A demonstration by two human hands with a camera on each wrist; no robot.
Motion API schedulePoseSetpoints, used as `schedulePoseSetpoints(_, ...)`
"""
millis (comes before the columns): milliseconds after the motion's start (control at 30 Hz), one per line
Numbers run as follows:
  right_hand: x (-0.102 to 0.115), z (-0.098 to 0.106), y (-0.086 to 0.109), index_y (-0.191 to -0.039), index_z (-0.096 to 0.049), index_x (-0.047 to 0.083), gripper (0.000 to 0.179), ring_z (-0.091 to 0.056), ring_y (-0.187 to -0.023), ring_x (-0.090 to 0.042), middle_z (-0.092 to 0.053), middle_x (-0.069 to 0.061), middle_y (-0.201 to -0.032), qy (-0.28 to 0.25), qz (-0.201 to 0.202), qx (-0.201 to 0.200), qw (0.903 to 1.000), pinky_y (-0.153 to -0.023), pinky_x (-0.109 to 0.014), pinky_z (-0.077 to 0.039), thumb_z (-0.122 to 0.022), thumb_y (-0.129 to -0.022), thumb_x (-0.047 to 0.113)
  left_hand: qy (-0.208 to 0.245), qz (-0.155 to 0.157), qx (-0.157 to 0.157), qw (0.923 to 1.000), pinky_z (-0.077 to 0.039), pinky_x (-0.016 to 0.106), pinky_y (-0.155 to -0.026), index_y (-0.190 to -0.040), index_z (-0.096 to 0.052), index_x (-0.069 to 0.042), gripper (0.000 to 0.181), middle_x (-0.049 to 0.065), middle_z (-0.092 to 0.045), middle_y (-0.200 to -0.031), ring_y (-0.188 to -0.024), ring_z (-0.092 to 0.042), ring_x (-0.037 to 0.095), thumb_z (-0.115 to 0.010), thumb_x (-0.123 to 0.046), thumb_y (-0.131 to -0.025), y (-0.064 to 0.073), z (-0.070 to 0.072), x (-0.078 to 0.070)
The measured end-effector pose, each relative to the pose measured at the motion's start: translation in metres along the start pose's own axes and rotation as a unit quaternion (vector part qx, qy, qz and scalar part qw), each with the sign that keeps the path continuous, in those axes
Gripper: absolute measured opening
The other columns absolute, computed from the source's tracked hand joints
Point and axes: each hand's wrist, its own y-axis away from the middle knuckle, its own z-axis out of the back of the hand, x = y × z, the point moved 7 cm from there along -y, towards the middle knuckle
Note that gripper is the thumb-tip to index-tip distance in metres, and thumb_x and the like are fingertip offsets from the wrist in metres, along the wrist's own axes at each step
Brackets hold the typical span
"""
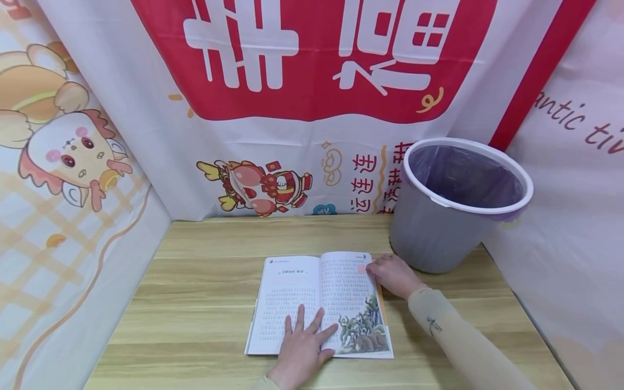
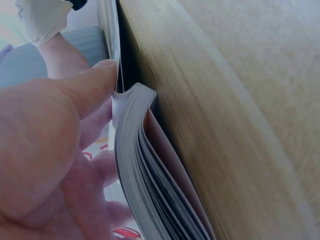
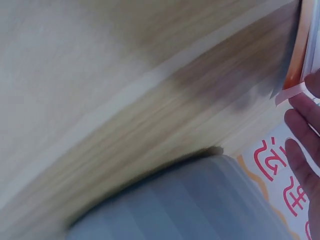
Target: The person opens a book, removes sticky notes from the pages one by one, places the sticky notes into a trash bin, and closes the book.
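An open book [image 1: 292,281] with printed text and a colour drawing on its right page lies on the table. My left hand [image 1: 300,349] rests on its lower middle with fingers spread, across the gutter. The left wrist view shows the thumb over the page edges [image 2: 132,135] at the spine. At the book's upper right edge, my right hand [image 1: 396,275] pinches a small pink paper tab [image 3: 290,93] between thumb and index finger, while the other fingers are loosely extended. Part of the tab [image 1: 362,268] shows over the right page's margin.
A grey trash bin [image 1: 439,233] with a white rim and a dark liner stands at the back right, close beyond the right hand. The wood-grain table [image 1: 185,303] meets a printed cloth backdrop [image 1: 312,114] behind and patterned side walls.
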Motion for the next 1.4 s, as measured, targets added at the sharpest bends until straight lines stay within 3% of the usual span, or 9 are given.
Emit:
schedulePoseSetpoints(233,0.0,0.005,0.003,-0.109,-0.073,0.016,0.023,-0.068,-0.093,-0.023,-0.074,-0.003,-0.103,0.029,0.013,0.001,0.9995,-0.083,-0.045,-0.055,-0.073,-0.088,0.005,-0.004,0.0,-0.001,1.0,-0.021,0.076,-0.105,-0.138,-0.059,-0.036,0.051,0.007,-0.042,-0.154,-0.14,-0.024,0.054,-0.063,-0.052,-0.09,-0.001,-0.002,0.001)
schedulePoseSetpoints(433,-0.011,0.012,0.002,-0.095,-0.076,0.017,0.007,-0.067,-0.081,-0.016,-0.074,0.003,-0.09,-0.04,-0.031,-0.022,0.9985,-0.072,-0.038,-0.051,-0.076,-0.088,0.016,-0.003,0.003,0.004,1.0,-0.02,0.076,-0.105,-0.138,-0.058,-0.036,0.051,0.006,-0.041,-0.154,-0.141,-0.022,0.053,-0.062,-0.053,-0.09,-0.001,-0.003,0.0)
schedulePoseSetpoints(567,-0.018,0.02,0.003,-0.083,-0.075,0.016,0.005,-0.064,-0.069,-0.011,-0.07,0.007,-0.077,-0.098,-0.05,-0.059,0.9922,-0.066,-0.036,-0.052,-0.079,-0.086,0.017,-0.004,0.0,0.002,1.0,-0.021,0.076,-0.105,-0.138,-0.058,-0.036,0.051,0.007,-0.041,-0.154,-0.14,-0.023,0.053,-0.062,-0.052,-0.09,-0.001,-0.001,-0.001)
schedulePoseSetpoints(767,-0.03,0.026,0.007,-0.095,-0.079,0.012,0.011,-0.067,-0.074,-0.013,-0.073,0.005,-0.083,-0.161,-0.121,-0.066,0.9772,-0.072,-0.039,-0.056,-0.074,-0.09,0.02,-0.003,0.0,0.007,1.0,-0.021,0.076,-0.105,-0.139,-0.057,-0.036,0.051,0.006,-0.041,-0.154,-0.14,-0.023,0.053,-0.063,-0.051,-0.091,0.0,0.001,-0.002)
schedulePoseSetpoints(933,-0.032,0.039,0.012,-0.099,-0.079,0.01,0.015,-0.068,-0.076,-0.017,-0.074,0.001,-0.087,-0.189,-0.157,-0.077,0.9662,-0.069,-0.039,-0.057,-0.073,-0.092,0.021,0.0,0.0,0.007,1.0,-0.021,0.076,-0.105,-0.139,-0.058,-0.036,0.051,0.007,-0.041,-0.154,-0.14,-0.023,0.053,-0.063,-0.051,-0.09,0.0,0.001,-0.002)
schedulePoseSetpoints(1133,-0.027,0.079,0.019,-0.096,-0.077,0.01,0.011,-0.069,-0.079,-0.023,-0.072,-0.001,-0.088,-0.201,-0.148,-0.138,0.9585,-0.073,-0.042,-0.057,-0.075,-0.089,0.019,0.001,0.002,0.004,1.0,-0.021,0.076,-0.105,-0.138,-0.059,-0.036,0.05,0.007,-0.042,-0.153,-0.14,-0.024,0.053,-0.064,-0.051,-0.09,0.0,0.002,-0.001)
schedulePoseSetpoints(1267,-0.02,0.124,0.024,-0.096,-0.076,0.008,0.011,-0.069,-0.078,-0.022,-0.073,-0.006,-0.092,-0.176,-0.108,-0.22,0.9534,-0.07,-0.042,-0.058,-0.077,-0.085,0.012,-0.001,0.002,0.001,1.0,-0.021,0.076,-0.105,-0.138,-0.059,-0.036,0.05,0.007,-0.042,-0.153,-0.14,-0.024,0.053,-0.064,-0.05,-0.09,0.0,0.001,0.0)
schedulePoseSetpoints(1400,-0.014,0.178,0.032,-0.095,-0.075,0.008,0.012,-0.068,-0.072,-0.019,-0.073,-0.004,-0.091,-0.127,-0.083,-0.316,0.9366,-0.06,-0.038,-0.057,-0.073,-0.083,0.01,-0.002,0.005,-0.002,1.0,-0.021,0.076,-0.105,-0.138,-0.059,-0.037,0.05,0.006,-0.042,-0.153,-0.14,-0.024,0.053,-0.064,-0.051,-0.09,-0.001,-0.003,0.001)
